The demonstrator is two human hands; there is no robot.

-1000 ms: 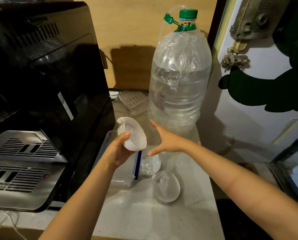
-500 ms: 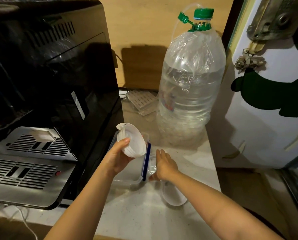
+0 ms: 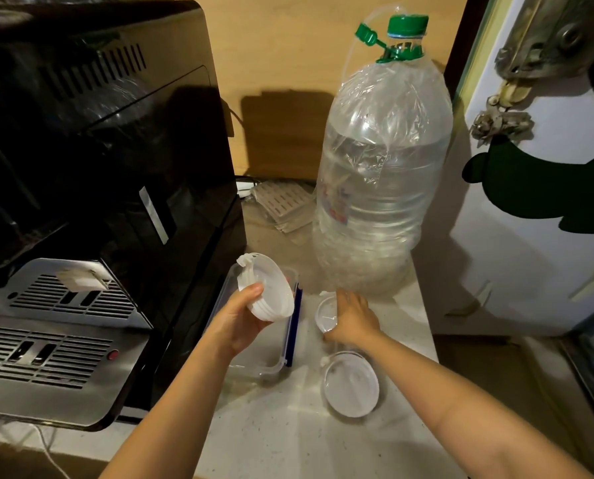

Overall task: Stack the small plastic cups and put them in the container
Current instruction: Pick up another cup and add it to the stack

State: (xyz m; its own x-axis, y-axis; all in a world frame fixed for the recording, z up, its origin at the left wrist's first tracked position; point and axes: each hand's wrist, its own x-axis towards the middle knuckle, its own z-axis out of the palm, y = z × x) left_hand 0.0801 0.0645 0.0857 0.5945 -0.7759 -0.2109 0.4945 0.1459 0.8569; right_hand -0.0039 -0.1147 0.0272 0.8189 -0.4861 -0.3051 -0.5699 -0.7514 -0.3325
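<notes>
My left hand [image 3: 238, 318] holds a stack of small white plastic cups [image 3: 271, 288], tilted, above a clear rectangular container [image 3: 271, 361] with blue side clips. My right hand [image 3: 352, 314] grips a single clear small cup [image 3: 324, 314] that stands on the counter just right of the container. Another small cup [image 3: 350, 383] sits on the counter in front of it, under my right forearm.
A large water bottle [image 3: 381, 174] with a green cap stands right behind my right hand. A black coffee machine [image 3: 98, 167] with a metal drip tray fills the left. The counter's right edge [image 3: 426, 323] drops off beside a white door.
My right hand dropped from mid-air beside the stack down to the counter and closed on the single clear cup. The stack in my left hand stayed over the container.
</notes>
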